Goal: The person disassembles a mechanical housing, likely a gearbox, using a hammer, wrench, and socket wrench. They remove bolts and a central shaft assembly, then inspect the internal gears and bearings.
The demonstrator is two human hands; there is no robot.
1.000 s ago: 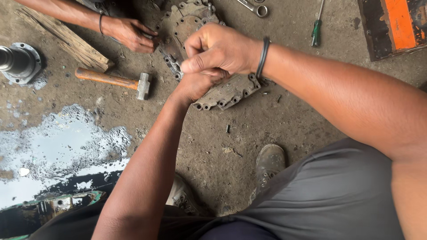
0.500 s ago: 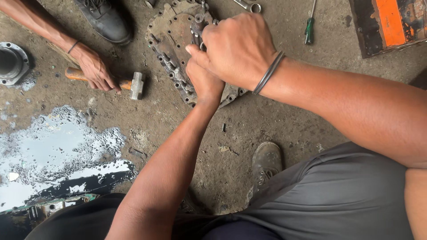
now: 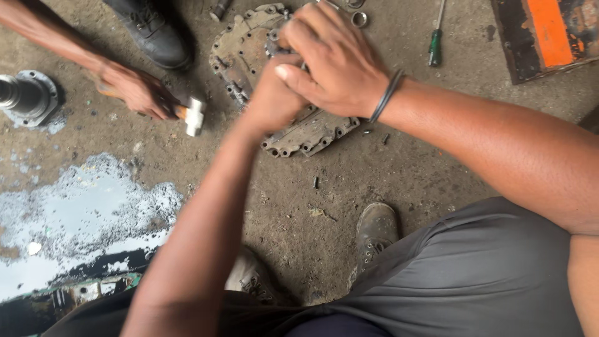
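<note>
My left hand [image 3: 269,100] and my right hand [image 3: 334,59] are pressed together over a grimy metal cover plate [image 3: 309,132] with bolt holes round its rim, lying on the dirt floor. Both hands are closed; my right hand wraps over the left fist. What they grip is hidden beneath the fingers. A dark band sits on my right wrist. To the left, another person's hand [image 3: 134,92] grips a hammer [image 3: 190,115] with a wooden handle and steel head, just above the floor.
A flanged metal shaft [image 3: 25,97] stands at the far left. The other person's black boot [image 3: 153,31] is at the top. A green-handled screwdriver [image 3: 435,47] and an orange-and-black panel [image 3: 549,34] lie top right. My shoes [image 3: 374,234] rest below the plate.
My hands have shifted slightly over the plate, with the view moving closer. The other person's hand has taken hold of the hammer and lifted it to the right.
</note>
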